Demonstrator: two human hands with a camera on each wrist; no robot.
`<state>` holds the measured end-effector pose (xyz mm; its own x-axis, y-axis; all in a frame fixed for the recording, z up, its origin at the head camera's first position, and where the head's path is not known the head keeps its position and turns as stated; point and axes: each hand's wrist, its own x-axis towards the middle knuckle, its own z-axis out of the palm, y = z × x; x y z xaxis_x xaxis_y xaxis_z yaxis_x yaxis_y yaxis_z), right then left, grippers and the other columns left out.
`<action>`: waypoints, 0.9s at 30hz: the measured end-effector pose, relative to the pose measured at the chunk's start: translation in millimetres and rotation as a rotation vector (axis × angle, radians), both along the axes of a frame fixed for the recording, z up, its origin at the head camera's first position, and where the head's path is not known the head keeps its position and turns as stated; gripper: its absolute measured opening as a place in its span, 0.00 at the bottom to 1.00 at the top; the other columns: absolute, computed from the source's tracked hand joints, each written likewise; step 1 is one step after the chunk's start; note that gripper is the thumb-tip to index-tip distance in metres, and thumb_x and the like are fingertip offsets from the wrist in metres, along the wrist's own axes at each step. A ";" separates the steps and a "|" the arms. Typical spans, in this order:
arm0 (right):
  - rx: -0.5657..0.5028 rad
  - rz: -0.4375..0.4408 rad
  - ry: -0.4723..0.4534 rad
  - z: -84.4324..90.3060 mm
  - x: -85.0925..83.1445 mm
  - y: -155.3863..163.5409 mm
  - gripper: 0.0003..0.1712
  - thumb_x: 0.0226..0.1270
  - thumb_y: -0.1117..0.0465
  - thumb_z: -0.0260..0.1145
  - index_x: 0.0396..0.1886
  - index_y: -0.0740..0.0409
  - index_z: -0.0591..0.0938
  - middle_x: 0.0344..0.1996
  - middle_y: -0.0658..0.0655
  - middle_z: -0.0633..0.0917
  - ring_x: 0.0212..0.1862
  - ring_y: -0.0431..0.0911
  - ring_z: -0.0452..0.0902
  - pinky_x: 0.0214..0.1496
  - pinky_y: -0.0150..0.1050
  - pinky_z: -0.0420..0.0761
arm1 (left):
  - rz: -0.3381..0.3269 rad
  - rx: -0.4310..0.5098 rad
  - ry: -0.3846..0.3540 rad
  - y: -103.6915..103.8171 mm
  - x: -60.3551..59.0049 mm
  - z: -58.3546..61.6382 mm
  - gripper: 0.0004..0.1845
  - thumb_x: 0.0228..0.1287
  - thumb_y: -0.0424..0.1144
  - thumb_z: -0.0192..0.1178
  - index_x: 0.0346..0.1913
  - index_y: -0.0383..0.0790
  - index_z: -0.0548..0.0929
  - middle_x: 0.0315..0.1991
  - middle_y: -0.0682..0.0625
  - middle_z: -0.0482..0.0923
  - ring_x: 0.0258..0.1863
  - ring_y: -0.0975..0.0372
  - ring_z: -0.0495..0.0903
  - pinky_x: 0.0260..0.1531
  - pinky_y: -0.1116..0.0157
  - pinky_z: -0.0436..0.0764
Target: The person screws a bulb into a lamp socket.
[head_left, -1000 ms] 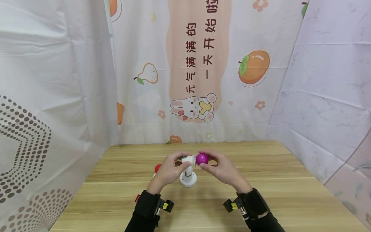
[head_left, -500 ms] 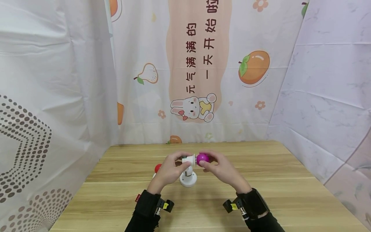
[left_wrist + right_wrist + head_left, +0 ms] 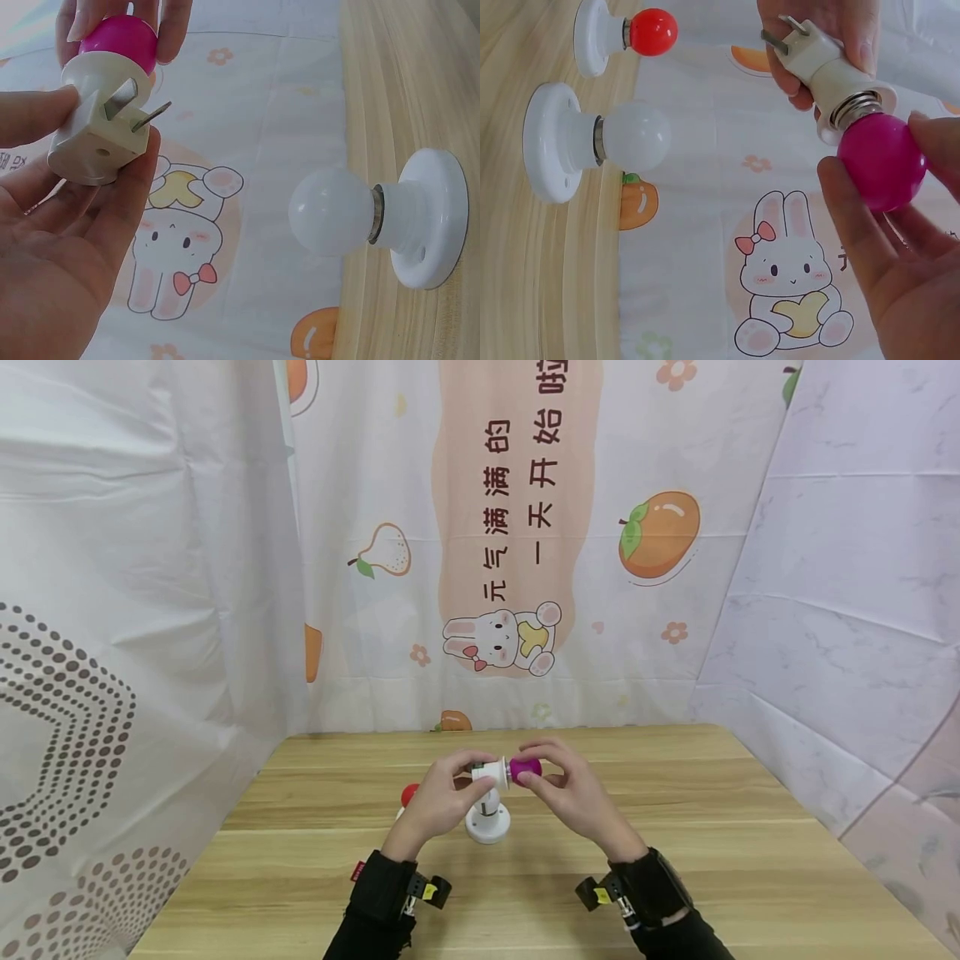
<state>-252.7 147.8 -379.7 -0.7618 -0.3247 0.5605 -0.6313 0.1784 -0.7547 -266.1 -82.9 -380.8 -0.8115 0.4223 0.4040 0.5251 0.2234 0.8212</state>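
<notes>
My left hand (image 3: 437,797) holds a white plug-in lamp socket (image 3: 105,142) above the table, thumb on one side and fingers on the other. Two flat metal prongs (image 3: 122,98) stick out of the socket's side. From the right, the thumb and fingers of my right hand (image 3: 581,797) pinch a magenta light bulb (image 3: 883,165). The bulb's metal screw base (image 3: 856,110) sits at the socket's mouth, with several threads showing. In the left wrist view, the socket hides that base.
Below the hands, a white bulb (image 3: 637,136) stands in a round white lamp holder (image 3: 439,217) on the wooden table (image 3: 675,860). A red bulb (image 3: 654,32) in a similar holder stands to its left, partly behind my left hand in the head view. A printed curtain (image 3: 375,635) hangs behind.
My right fingers have shifted around the magenta bulb, with the upper fingers lifted and more spread. The bulb sits very slightly farther right. My left hand and the socket stay nearly still.
</notes>
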 end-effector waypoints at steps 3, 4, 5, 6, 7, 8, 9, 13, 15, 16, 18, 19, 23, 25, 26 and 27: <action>0.000 0.007 0.013 -0.2 0.0 0.6 0.13 0.68 0.71 0.69 0.52 0.64 0.85 0.57 0.63 0.78 0.56 0.60 0.78 0.47 0.39 0.86 | -0.003 0.006 0.004 -0.4 0.0 0.3 0.16 0.72 0.36 0.63 0.59 0.36 0.82 0.51 0.45 0.82 0.46 0.57 0.81 0.50 0.62 0.83; 0.003 0.012 0.009 0.0 0.1 1.0 0.14 0.68 0.71 0.69 0.53 0.64 0.85 0.57 0.63 0.78 0.56 0.59 0.78 0.47 0.39 0.86 | -0.004 0.006 0.006 -0.5 -0.2 0.0 0.16 0.72 0.36 0.63 0.59 0.36 0.82 0.51 0.45 0.82 0.46 0.57 0.81 0.50 0.61 0.82; 0.007 0.017 0.004 0.5 0.3 1.4 0.16 0.67 0.71 0.70 0.54 0.64 0.85 0.58 0.63 0.77 0.56 0.60 0.79 0.48 0.39 0.85 | -0.004 0.006 0.007 -0.6 -0.4 -0.2 0.16 0.73 0.37 0.63 0.59 0.36 0.82 0.51 0.44 0.82 0.46 0.57 0.80 0.51 0.61 0.82; 0.012 0.023 0.000 1.0 0.5 1.8 0.17 0.66 0.71 0.70 0.55 0.65 0.85 0.58 0.64 0.77 0.56 0.60 0.79 0.48 0.39 0.85 | -0.002 0.005 0.005 -0.7 -0.4 -0.4 0.16 0.73 0.37 0.63 0.59 0.35 0.82 0.51 0.44 0.82 0.46 0.57 0.80 0.51 0.61 0.82; 0.021 0.029 -0.001 1.4 0.6 2.2 0.19 0.65 0.72 0.71 0.56 0.65 0.84 0.59 0.65 0.77 0.56 0.60 0.79 0.49 0.39 0.85 | -0.002 0.006 0.006 -0.8 -0.3 -0.5 0.16 0.73 0.37 0.63 0.59 0.35 0.82 0.51 0.44 0.82 0.46 0.57 0.80 0.51 0.61 0.82; 0.028 0.036 -0.004 1.7 0.7 2.9 0.20 0.64 0.73 0.71 0.56 0.65 0.84 0.59 0.65 0.76 0.56 0.60 0.79 0.49 0.39 0.85 | -0.002 0.006 0.006 -0.8 -0.3 -0.7 0.16 0.73 0.37 0.63 0.59 0.35 0.82 0.51 0.44 0.82 0.46 0.57 0.80 0.51 0.61 0.82; 0.035 0.044 -0.004 1.6 0.5 3.5 0.21 0.63 0.74 0.71 0.57 0.65 0.83 0.59 0.66 0.76 0.56 0.61 0.79 0.49 0.40 0.85 | -0.002 0.006 0.006 -0.9 -0.6 -1.2 0.16 0.73 0.37 0.63 0.59 0.34 0.82 0.51 0.44 0.82 0.46 0.57 0.80 0.51 0.61 0.82; 0.077 0.053 0.011 1.3 -0.4 5.9 0.26 0.61 0.79 0.70 0.59 0.65 0.82 0.60 0.65 0.76 0.57 0.62 0.78 0.50 0.39 0.85 | -0.002 0.007 0.009 -0.9 -0.7 -1.5 0.16 0.73 0.36 0.62 0.59 0.34 0.82 0.51 0.43 0.82 0.46 0.57 0.80 0.50 0.62 0.82; 0.091 0.045 0.012 1.4 -0.7 6.6 0.26 0.61 0.80 0.69 0.60 0.63 0.82 0.60 0.63 0.76 0.58 0.61 0.78 0.50 0.39 0.85 | -0.002 0.005 0.008 -1.0 -1.3 -1.9 0.16 0.73 0.36 0.63 0.59 0.34 0.82 0.51 0.43 0.82 0.45 0.57 0.80 0.50 0.63 0.82; 0.097 0.041 0.013 1.5 -0.8 6.8 0.27 0.61 0.80 0.69 0.60 0.63 0.82 0.60 0.63 0.76 0.58 0.60 0.78 0.50 0.39 0.85 | -0.003 0.006 0.009 -1.0 -1.2 -1.7 0.16 0.73 0.36 0.63 0.59 0.34 0.82 0.51 0.43 0.82 0.45 0.57 0.80 0.49 0.63 0.82; 0.106 0.033 0.017 1.8 -0.6 7.1 0.27 0.61 0.80 0.69 0.60 0.63 0.82 0.59 0.62 0.77 0.58 0.60 0.78 0.49 0.39 0.85 | -0.006 0.007 0.010 -1.1 -0.9 -1.5 0.16 0.73 0.36 0.63 0.59 0.34 0.82 0.51 0.43 0.82 0.45 0.58 0.80 0.49 0.64 0.82; 0.108 0.029 0.017 1.8 -0.7 7.2 0.26 0.61 0.80 0.69 0.60 0.63 0.82 0.59 0.62 0.77 0.58 0.60 0.78 0.49 0.38 0.85 | -0.008 0.007 0.010 -1.2 -1.0 -1.6 0.16 0.73 0.36 0.62 0.59 0.34 0.82 0.51 0.43 0.82 0.45 0.58 0.80 0.49 0.64 0.82; 0.117 0.018 0.013 2.7 0.1 7.1 0.26 0.63 0.78 0.69 0.61 0.65 0.81 0.59 0.62 0.77 0.58 0.60 0.78 0.49 0.38 0.85 | -0.013 0.009 0.016 -1.6 0.0 -1.1 0.16 0.74 0.36 0.62 0.59 0.33 0.81 0.51 0.43 0.82 0.45 0.57 0.80 0.49 0.64 0.82; 0.121 0.009 -0.001 3.2 0.5 7.0 0.26 0.63 0.77 0.69 0.61 0.65 0.81 0.59 0.61 0.77 0.58 0.59 0.78 0.49 0.38 0.85 | -0.014 0.007 0.018 -1.7 -0.3 -1.3 0.16 0.74 0.37 0.62 0.59 0.33 0.81 0.51 0.43 0.82 0.45 0.57 0.80 0.49 0.64 0.82; 0.123 0.006 -0.010 3.7 0.9 7.0 0.26 0.64 0.77 0.69 0.62 0.64 0.81 0.59 0.61 0.77 0.58 0.59 0.78 0.49 0.38 0.85 | -0.015 0.007 0.018 -1.8 -0.3 -1.2 0.16 0.74 0.37 0.62 0.59 0.33 0.81 0.51 0.43 0.82 0.46 0.57 0.80 0.49 0.63 0.82; 0.124 0.004 -0.019 4.1 1.1 7.1 0.26 0.64 0.76 0.70 0.62 0.63 0.81 0.59 0.60 0.77 0.58 0.59 0.78 0.49 0.38 0.85 | -0.016 0.007 0.018 -1.8 -0.3 -1.0 0.17 0.74 0.37 0.62 0.59 0.33 0.81 0.51 0.42 0.82 0.46 0.57 0.80 0.49 0.63 0.82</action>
<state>-251.5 155.0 -375.6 -0.7706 -0.3939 0.5010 -0.6178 0.2687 -0.7390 -266.4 -84.7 -381.8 -0.7971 0.4322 0.4216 0.5435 0.2094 0.8129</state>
